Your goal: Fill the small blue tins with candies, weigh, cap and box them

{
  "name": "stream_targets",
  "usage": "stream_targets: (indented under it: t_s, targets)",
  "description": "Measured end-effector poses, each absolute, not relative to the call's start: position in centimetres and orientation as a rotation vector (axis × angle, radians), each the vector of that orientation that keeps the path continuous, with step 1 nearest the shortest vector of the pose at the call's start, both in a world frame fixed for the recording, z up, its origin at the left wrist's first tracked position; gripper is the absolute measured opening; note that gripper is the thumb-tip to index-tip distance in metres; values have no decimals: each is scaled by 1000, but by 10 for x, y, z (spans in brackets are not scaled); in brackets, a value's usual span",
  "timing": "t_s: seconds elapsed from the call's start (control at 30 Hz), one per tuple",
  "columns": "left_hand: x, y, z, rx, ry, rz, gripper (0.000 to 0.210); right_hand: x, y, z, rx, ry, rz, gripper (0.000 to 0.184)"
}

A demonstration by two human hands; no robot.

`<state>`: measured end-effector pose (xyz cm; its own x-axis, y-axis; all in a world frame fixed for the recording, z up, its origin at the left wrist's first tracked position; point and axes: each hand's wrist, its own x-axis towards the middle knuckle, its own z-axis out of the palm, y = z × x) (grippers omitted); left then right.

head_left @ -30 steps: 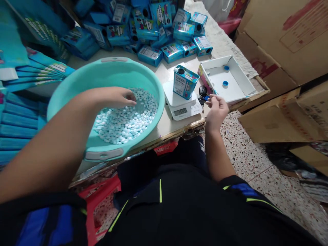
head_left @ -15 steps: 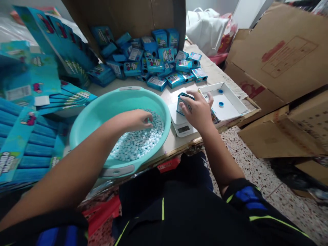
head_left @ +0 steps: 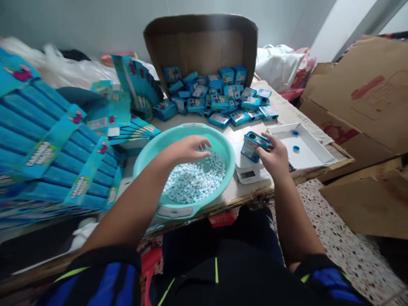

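Note:
My left hand (head_left: 191,148) is above the turquoise basin (head_left: 145,151), its fingers loosely curled and apart, with nothing visible in them. Below it, many small white and pale-blue pellets (head_left: 191,187) that look like candies fill the basin's floor. My right hand (head_left: 276,155) grips a small blue printed box (head_left: 250,146) by its right side, thumb in front and fingers behind. The box is tilted over a white digital scale (head_left: 251,175); whether it touches the plate I cannot tell. The scale's display is too small to read.
Behind the basin, several blue boxes (head_left: 219,102) lie heaped before an upturned brown carton (head_left: 204,46). A white tray (head_left: 307,155) with two blue caps (head_left: 296,148) stands to the right. Folded blue packaging (head_left: 47,148) is stacked at left. Large cardboard boxes (head_left: 366,97) stand at far right.
The view has shifted, so the table's things sit lower and further right. My right hand has closed around the side of the blue box and tilted it. My left hand stays over the basin.

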<state>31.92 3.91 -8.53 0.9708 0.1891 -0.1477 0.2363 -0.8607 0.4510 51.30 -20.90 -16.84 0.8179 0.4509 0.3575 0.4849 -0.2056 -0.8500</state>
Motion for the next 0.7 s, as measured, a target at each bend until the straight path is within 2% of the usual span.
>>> stream_targets:
  t_s: [0.13, 0.2, 0.27, 0.33, 0.4, 0.5, 0.57, 0.63, 0.7]
  targets:
    - [313, 34, -85, 2597, 344, 348, 44, 492, -213, -140, -1751, -790, -295, 53]
    - [312, 29, -83, 2541, 307, 554, 44, 483, -216, -123, -1712, -827, -345, 60]
    - [310, 25, -80, 2549, 275, 611, 43, 479, -215, -113, -1714, -822, -331, 71]
    - [309, 22, -77, 2632, 252, 474, 44, 479, -209, -114, -1745, -785, -330, 73]
    - [307, 20, -77, 2738, 293, 192, 51, 483, -200, -125, -1790, -766, -361, 65]
    - [310, 25, -83, 2808, 560, -440, 71, 497, -189, -152, -1895, -856, -342, 59]
    - [314, 31, -90, 2753, 647, -835, 80, 509, -189, -167, -1935, -838, -299, 63]
    - [316, 33, -97, 2755, 680, -978, 92, 516, -195, -173, -1943, -856, -270, 74]
    - [316, 29, -100, 2797, 739, -976, 97, 516, -208, -171, -1951, -901, -322, 82]
